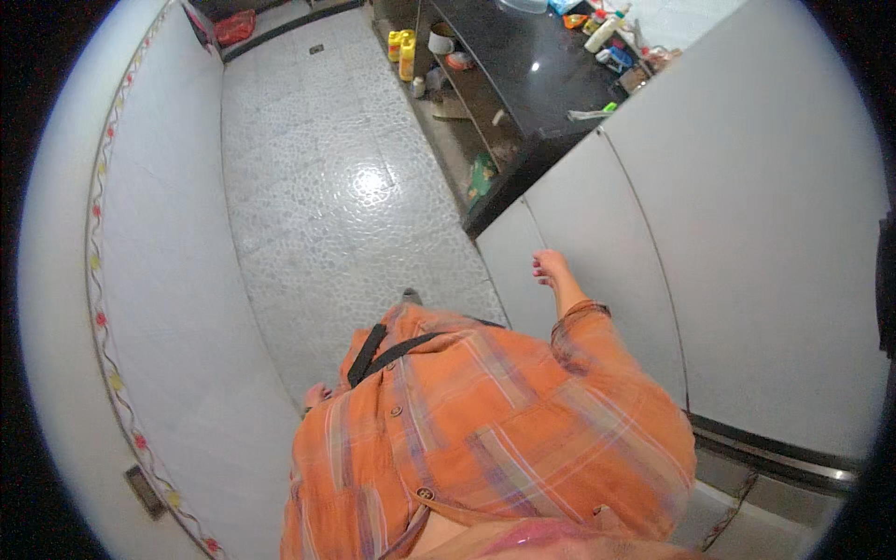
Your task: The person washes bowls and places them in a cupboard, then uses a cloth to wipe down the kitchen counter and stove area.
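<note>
My right hand [551,267] hangs at my side beside the grey-white tiled wall [595,231], near the end of a black countertop. Its fingers are loosely curled and a little apart, with nothing visible in them. My left hand [318,396] shows only in part at the other side, past the edge of my orange plaid shirt [490,420]. Most of that hand is hidden, so its grip does not show. A black strap [402,351] lies across the shirt's front. Below it, the tip of a shoe [411,295] shows on the pebble-patterned floor [329,210].
The black countertop [518,63] carries several bottles [605,31] along the wall. Under it, shelves hold a pot [442,38] and a green bag [481,176]. Yellow bottles [404,54] stand at their floor edge. A white tiled wall [168,245] runs along the left.
</note>
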`<state>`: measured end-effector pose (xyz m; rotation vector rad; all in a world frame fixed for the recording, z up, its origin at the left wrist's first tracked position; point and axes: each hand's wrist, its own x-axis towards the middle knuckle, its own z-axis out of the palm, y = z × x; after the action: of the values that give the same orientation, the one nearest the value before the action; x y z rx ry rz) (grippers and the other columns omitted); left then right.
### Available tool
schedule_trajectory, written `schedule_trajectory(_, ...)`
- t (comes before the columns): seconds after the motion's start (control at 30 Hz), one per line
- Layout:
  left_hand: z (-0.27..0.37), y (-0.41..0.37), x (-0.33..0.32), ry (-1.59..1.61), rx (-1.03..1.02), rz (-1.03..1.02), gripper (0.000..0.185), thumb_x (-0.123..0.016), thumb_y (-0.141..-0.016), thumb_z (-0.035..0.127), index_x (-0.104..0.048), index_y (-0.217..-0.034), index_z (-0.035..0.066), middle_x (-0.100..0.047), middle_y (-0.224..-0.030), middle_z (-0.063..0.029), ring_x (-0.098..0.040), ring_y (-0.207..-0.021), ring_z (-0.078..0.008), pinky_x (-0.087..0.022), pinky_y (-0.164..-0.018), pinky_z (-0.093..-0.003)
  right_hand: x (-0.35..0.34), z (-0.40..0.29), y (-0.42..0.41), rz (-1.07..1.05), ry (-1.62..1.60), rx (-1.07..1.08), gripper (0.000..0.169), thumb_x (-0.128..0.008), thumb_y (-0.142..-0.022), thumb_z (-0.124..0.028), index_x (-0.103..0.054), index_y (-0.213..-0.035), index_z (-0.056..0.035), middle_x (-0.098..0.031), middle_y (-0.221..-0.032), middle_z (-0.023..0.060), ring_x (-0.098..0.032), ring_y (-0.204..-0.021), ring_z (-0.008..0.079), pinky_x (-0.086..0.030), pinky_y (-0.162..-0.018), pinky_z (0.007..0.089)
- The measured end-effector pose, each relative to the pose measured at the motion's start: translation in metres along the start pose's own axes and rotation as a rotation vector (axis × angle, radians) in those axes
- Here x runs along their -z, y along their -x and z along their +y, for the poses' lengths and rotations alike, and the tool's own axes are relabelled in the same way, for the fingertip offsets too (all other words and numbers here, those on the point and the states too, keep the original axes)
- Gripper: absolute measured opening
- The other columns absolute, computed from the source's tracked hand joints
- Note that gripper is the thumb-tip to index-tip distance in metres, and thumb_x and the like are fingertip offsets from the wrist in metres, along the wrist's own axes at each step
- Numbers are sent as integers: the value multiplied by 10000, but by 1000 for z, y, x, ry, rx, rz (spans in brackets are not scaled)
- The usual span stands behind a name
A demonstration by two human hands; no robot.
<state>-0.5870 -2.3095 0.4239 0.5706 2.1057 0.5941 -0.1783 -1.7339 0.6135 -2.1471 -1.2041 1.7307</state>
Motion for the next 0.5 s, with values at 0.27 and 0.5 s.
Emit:
schedule_trajectory(0.27,68,-122,119,-378,-42,-62,177,-495,-726,212,-468,-736,37,-542,-678,-113,-505,-577,-256,-390,-489,-384,-140,-173,-54,-286,287,560,257,-590,-720,-191,-550,-914,-27,-536,-703,41,-488,-530,97,-370,-398,247)
schedule_trajectory(0.5,135,-268,194,-99,176,-9,182,-480,-734,240,-492,-752,59,-543,-697,-82,-512,-605,-226,-382,-488,-368,-230,-328,-106,-368,209,555,247,-581,-745,-179,-531,-948,-49,-511,-687,5,-459,-503,83,-330,-370,216)
